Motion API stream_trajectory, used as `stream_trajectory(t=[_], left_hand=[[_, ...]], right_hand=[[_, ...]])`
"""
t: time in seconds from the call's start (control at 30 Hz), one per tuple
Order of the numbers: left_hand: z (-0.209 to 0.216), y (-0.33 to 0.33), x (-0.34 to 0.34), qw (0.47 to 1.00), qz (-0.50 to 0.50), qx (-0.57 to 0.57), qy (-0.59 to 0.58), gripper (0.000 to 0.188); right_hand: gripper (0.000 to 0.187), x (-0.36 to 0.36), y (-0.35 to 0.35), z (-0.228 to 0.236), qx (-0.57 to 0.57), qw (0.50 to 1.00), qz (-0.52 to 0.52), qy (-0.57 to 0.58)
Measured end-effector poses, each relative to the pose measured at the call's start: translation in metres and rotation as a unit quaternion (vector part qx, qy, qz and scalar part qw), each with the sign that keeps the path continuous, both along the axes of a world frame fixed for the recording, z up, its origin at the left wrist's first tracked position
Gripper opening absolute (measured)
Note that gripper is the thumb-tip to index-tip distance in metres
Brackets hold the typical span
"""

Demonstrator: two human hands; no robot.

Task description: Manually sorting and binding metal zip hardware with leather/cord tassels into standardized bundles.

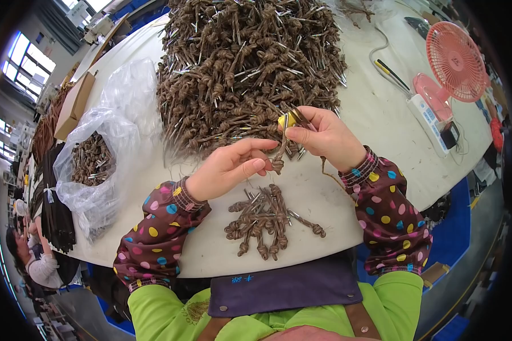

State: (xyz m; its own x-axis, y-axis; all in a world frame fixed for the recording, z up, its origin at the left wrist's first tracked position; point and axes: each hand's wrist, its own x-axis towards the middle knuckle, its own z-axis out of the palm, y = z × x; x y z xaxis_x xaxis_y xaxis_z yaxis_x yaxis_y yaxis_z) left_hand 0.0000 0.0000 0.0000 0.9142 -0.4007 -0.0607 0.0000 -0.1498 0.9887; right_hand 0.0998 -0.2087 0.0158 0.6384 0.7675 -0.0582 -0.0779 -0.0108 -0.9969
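Between the thumb and fingers of my right hand [327, 136] is a small yellow piece [287, 120], pinched together with a brown knotted cord that has metal tips. The cord's knot [277, 165] hangs below, beside the fingertips of my left hand [230, 169]. That hand's index finger reaches to the cord, with its thumb spread apart from it. What the yellow piece is cannot be made out. Nearer to me lies a small heap of similar knotted cords [261, 219] with silvery tips. A large pile of the same cords [233, 79] rises just beyond my hands.
On the left, a clear plastic bag [94, 196] holds more cords, near a cardboard box [75, 105]. A pink fan [455, 61], a white power strip [429, 122] and a yellow-black pen-like tool [389, 74] are at the right of the white table [205, 258]. Another person [40, 264] sits far left.
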Motion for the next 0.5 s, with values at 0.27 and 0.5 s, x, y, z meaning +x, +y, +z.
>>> stream_trajectory(t=[0.27,0.5], left_hand=[[0.005,-0.005,0.004,0.939,0.085,0.183,-0.278,0.013],[-0.016,-0.016,-0.009,0.987,0.049,-0.062,-0.143,0.009]], right_hand=[[0.02,0.002,-0.003,-0.002,0.019,0.998,0.025,0.06],[0.016,-0.012,0.004,-0.011,0.104,0.992,0.068,0.025]])
